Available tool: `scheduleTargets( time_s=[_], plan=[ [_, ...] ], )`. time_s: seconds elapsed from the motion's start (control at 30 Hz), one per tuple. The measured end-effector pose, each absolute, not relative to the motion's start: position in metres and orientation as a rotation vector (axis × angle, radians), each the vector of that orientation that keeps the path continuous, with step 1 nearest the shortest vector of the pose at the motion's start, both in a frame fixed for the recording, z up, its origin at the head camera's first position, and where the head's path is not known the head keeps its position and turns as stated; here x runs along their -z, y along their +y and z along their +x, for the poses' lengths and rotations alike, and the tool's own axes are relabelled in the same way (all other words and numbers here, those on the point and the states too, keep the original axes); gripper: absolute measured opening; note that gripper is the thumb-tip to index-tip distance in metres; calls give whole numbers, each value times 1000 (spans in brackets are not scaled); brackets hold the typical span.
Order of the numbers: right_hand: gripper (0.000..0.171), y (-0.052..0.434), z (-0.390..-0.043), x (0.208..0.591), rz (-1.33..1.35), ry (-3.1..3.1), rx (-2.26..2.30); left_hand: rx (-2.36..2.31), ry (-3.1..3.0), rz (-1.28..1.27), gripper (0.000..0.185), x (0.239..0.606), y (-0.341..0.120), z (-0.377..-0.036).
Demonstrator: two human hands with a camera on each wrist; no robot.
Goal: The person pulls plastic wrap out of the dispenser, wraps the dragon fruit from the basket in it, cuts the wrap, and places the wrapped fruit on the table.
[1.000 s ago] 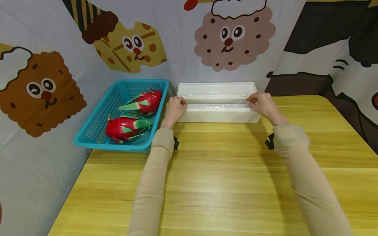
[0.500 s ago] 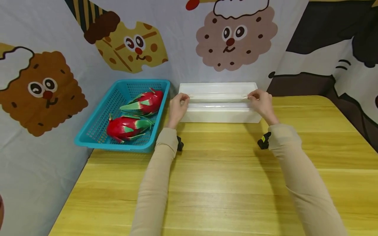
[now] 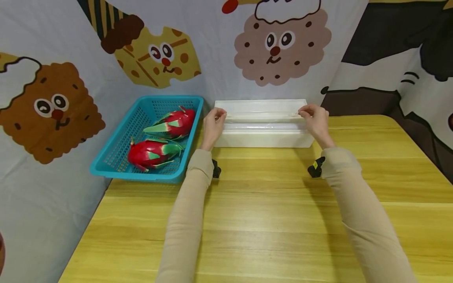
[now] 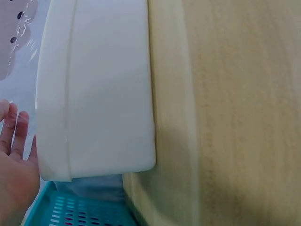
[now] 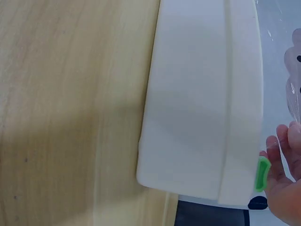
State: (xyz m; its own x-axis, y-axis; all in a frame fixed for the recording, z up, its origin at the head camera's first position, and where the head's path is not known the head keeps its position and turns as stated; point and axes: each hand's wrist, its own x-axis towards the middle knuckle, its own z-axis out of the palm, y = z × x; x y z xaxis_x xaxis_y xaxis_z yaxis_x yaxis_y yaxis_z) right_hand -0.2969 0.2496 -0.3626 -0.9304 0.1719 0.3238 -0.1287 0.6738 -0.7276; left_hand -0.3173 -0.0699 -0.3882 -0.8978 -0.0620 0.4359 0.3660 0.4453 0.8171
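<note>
A long white cling film dispenser (image 3: 263, 139) stands at the back of the table with its lid (image 3: 262, 105) up. Clear cling film (image 3: 263, 117) is drawn up from it and stretched between the two hands. At the dispenser's left end, the left hand (image 3: 213, 127) pinches one corner of the film between thumb and finger. The right hand (image 3: 316, 124) pinches the opposite corner at the right end. In the right wrist view a green piece (image 5: 262, 174) shows at the dispenser's end, beside the fingers. The inside of the dispenser is mostly hidden in both wrist views.
A blue perforated basket (image 3: 106, 171) stands left of the dispenser. It holds two red and green dragon fruits, one nearer (image 3: 146, 153) and one farther (image 3: 180, 122). The wooden table (image 3: 262, 220) meets a printed cloth (image 3: 219, 51) behind.
Both hands rose and moved slightly back from the dispenser's front edge, pulling the film upward. Over the last half second they have hardly moved. Basket and dispenser stay put.
</note>
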Motion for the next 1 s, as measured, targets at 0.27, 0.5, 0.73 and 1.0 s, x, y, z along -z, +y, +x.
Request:
scheduleTargets(
  time_s=[0.27,0.5,0.73,1.0],
  plan=[
    [24,248,-294,352,-48,-2519,-1126,1492,-2299,-229,16,379,-69,-317],
    [23,249,-295,344,-21,-2477,-1101,1459,-2285,-261,17,370,-71,-317],
    [23,248,-295,335,-28,-2463,-1099,1464,-2277,-248,18,363,-72,-320],
    [24,248,-294,324,-49,-2467,-1100,1480,-2254,-241,20,353,-72,-321]
  ],
)
